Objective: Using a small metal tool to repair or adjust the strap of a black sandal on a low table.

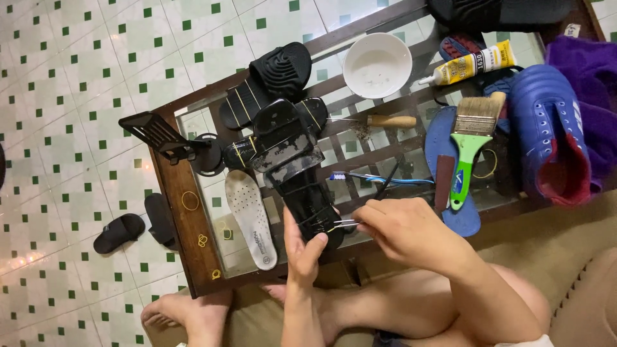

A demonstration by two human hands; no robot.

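Here, a glass-topped wooden table point(186, 205), taken as landmark for everything else. At its far right corner, purple cloth point(588, 77); just inside that, a blue shoe point(546, 132) on its side with red lining showing. Nearer the middle, a flat blue sole point(437, 138) under a green-handled paintbrush point(470, 144), and beyond these a yellow glue tube point(472, 64) and an empty white bowl point(377, 64). Between bowl and table centre, a wooden-handled awl point(385, 121); closer to the near edge, a blue toothbrush point(373, 178). Toward the left end, a white insole point(252, 217), black sandal parts point(276, 77) and a few yellow rubber bands point(190, 200) on the frame. Off the table's left side, on the tiled floor, a small black slipper point(119, 232).

At the near edge, centre: a black sandal point(299, 173), worn and scuffed grey on the strap, lying lengthwise with its heel toward the body. Left hand point(303, 254) clasped around that heel end, thumb over the top. Right hand point(402, 231) pinched on thin metal tweezers point(344, 223), tips touching the sandal's side near the heel.

Likely light and rubbery, bending easily at the middle, somewhat slick on the glossy sole. Best gripped at the thicker heel or across the strap base, where flexing is least; thin strap edges probably prone to tearing if pulled.
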